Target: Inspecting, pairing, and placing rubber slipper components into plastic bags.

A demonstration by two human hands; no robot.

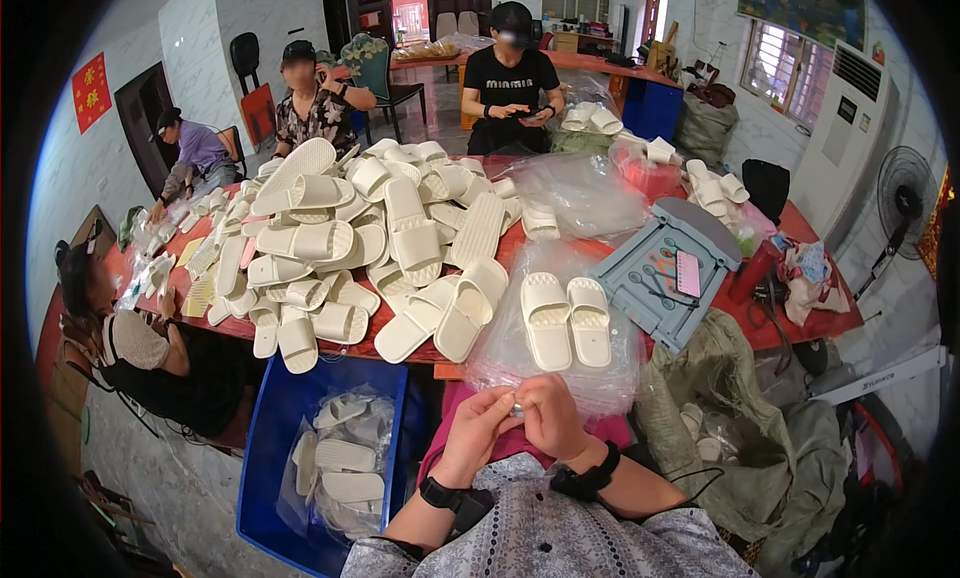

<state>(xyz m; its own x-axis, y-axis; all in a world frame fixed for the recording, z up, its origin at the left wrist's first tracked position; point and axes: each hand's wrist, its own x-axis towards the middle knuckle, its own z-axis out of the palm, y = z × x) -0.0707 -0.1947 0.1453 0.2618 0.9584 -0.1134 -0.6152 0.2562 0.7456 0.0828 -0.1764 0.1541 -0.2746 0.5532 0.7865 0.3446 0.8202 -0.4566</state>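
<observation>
My left hand (478, 433) and my right hand (553, 420) meet at the table's front edge, fingers closed in a pinch. A small pale bit shows between the fingertips, too small to name. Just beyond them a pair of cream slippers, the left slipper (546, 323) and the right slipper (589, 322), lies side by side on a stack of clear plastic bags (490, 373). To the left rises a large heap of loose cream slippers (400, 218), some tilted, some upside down.
A grey folding stool (625, 288) with a pink pad (688, 275) lies right of the bags. Below left stands a blue bin (265, 478) holding bagged slippers; below right, an open green sack (690, 378). Several people sit around the red table (790, 323).
</observation>
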